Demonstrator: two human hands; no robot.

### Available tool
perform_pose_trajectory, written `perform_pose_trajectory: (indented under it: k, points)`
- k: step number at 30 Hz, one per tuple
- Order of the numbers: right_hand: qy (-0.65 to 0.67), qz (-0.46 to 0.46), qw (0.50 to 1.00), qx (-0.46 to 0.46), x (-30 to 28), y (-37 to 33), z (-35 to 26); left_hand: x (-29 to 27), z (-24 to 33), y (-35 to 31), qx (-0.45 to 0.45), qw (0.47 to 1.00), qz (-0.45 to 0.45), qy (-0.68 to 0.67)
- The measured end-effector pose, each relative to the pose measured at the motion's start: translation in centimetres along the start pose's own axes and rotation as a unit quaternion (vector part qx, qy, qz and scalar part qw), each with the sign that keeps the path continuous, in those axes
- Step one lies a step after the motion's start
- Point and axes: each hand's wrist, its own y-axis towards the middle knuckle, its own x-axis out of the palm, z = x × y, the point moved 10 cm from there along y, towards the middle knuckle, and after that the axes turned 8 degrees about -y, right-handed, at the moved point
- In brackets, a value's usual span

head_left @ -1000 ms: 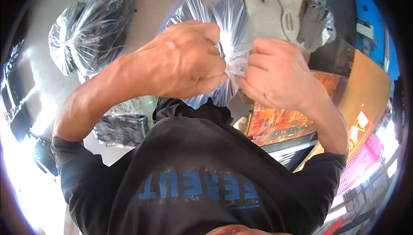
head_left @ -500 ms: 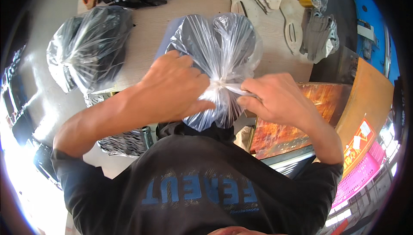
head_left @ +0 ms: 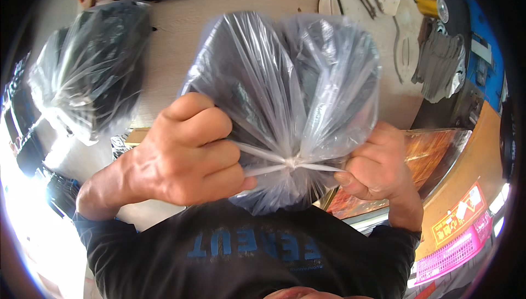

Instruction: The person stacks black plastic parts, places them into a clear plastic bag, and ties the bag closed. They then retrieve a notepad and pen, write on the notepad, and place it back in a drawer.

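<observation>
Near the bottom centre, the left hand (head_left: 189, 154) and right hand (head_left: 377, 162) have their fingers clamped on twisted ends (head_left: 320, 166) of the bag (head_left: 252, 80), with the knot (head_left: 292, 162) between them. To tighten cleanly, pull both ends outward evenly, gently enough not to tear the plastic. The bag fills the frame's centre; beyond, a second bag (head_left: 101, 52) sits upper left on the desk (head_left: 178, 41).

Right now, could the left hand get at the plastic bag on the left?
Probably not: the left hand grips a twisted end of the middle bag, though nothing visible blocks the way to the left bag.
</observation>
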Motion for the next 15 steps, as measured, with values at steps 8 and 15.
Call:
perform_pose_trajectory:
  k: [8, 15]
  points:
    - [0.026, -0.007, 0.998, 0.060, -8.4, 0.0, -7.3, -1.6, 3.2, 1.3, -0.367, 0.754, 0.095, -0.536]
    - [0.107, 0.025, 0.992, 0.054, -7.2, 3.7, -7.9, 0.2, 5.4, 3.3, -0.393, 0.857, 0.067, -0.327]
